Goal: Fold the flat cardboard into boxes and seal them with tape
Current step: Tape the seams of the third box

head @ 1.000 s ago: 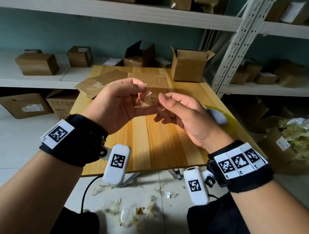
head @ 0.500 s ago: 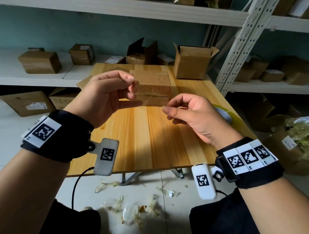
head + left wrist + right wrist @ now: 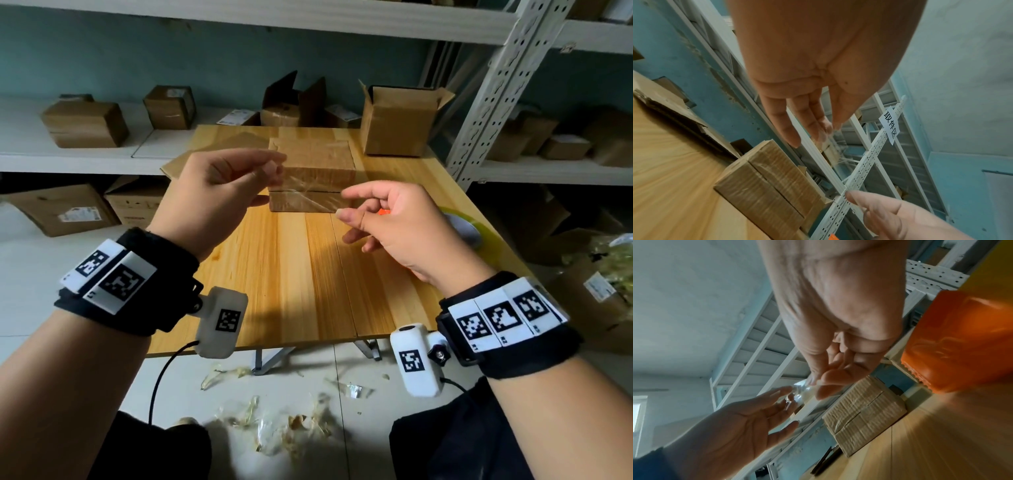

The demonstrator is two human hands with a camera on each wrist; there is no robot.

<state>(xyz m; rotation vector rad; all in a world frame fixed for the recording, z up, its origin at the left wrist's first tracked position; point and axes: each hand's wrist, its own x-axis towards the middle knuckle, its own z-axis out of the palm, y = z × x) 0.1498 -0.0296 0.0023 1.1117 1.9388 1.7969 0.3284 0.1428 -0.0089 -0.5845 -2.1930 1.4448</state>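
Tape strip [image 3: 310, 192] — stretched between both hands [image 3: 219, 192]

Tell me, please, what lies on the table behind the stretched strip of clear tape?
Through the tape strip shows a closed cardboard box on the wooden table; its contents are hidden.

A closed box [image 3: 310, 178] sat mid-worktop [image 3: 291, 274], an open box [image 3: 397, 123] behind it to the right. The tape roll [image 3: 462, 229] lay at the right edge, flat cardboard [image 3: 178, 168] back left.
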